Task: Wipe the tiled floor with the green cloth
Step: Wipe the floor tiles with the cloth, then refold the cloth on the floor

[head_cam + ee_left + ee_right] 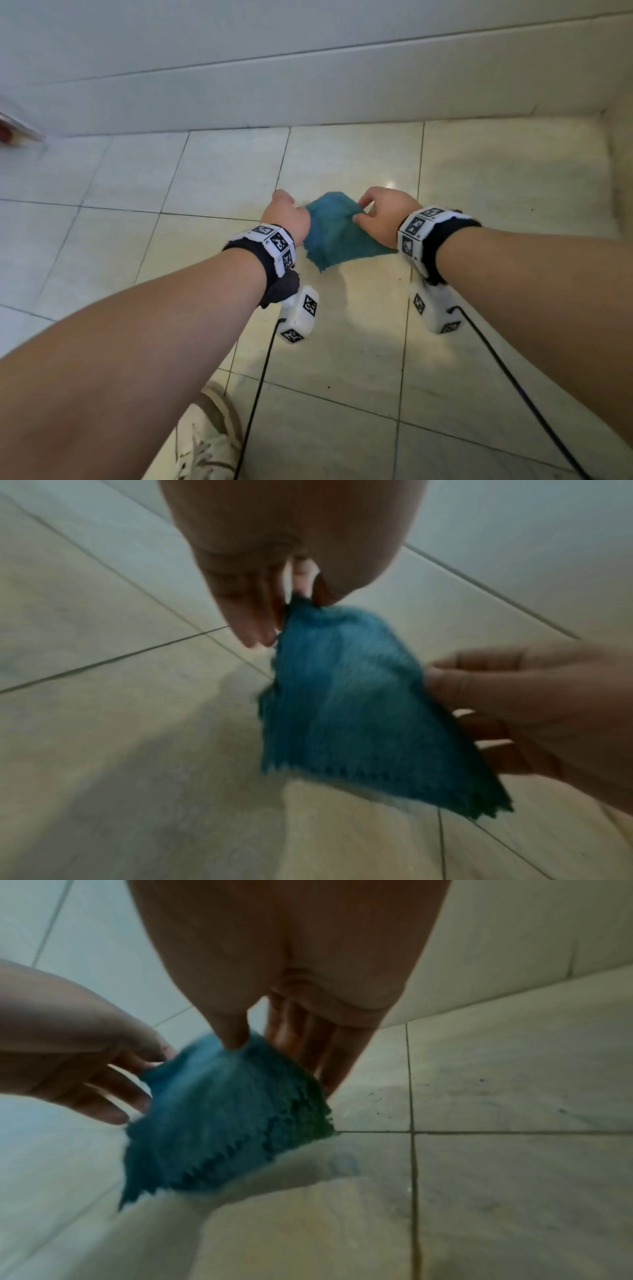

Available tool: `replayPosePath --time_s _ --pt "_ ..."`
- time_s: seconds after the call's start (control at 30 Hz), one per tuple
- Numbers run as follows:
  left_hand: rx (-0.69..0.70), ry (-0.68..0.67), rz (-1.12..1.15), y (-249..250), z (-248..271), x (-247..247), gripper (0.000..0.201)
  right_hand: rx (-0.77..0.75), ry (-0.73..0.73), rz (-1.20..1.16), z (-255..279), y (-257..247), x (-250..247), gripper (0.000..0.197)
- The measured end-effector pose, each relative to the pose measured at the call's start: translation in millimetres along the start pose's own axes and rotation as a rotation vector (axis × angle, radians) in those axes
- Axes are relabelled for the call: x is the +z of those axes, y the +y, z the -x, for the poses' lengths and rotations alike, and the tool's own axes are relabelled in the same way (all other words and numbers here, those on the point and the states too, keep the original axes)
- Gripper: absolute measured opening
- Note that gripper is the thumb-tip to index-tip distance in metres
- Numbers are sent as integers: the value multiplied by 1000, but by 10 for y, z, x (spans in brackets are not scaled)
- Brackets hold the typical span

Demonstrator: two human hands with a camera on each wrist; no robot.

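We count one green cloth (337,233), two hands, left (287,219) and right (385,214), one shoe (205,442), two cables (258,387).

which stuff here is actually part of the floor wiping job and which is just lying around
Part of the job:
- green cloth, held up between both hands
- left hand, pinching one corner
- right hand, pinching the other side
- tiled floor, with dark specks

Just lying about:
- red and white object by the wall, too cut off to identify
- shoe
- black cables
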State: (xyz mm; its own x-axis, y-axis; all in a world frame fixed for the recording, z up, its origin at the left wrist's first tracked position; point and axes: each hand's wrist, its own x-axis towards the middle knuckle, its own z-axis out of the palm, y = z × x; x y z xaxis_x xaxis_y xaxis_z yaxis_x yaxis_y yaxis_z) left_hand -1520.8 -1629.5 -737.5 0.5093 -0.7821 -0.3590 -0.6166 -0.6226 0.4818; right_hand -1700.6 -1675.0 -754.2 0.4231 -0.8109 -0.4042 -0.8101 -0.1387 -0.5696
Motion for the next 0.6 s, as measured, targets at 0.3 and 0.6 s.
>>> replayPosePath --time_s 0.3,0.6 --pt "353 -69 -279 -227 124 174 32 139 -105 279 103 477 20 47" --pt "495 -431 -640 -394 216 641 65 156 -95 216 293 524 292 44"
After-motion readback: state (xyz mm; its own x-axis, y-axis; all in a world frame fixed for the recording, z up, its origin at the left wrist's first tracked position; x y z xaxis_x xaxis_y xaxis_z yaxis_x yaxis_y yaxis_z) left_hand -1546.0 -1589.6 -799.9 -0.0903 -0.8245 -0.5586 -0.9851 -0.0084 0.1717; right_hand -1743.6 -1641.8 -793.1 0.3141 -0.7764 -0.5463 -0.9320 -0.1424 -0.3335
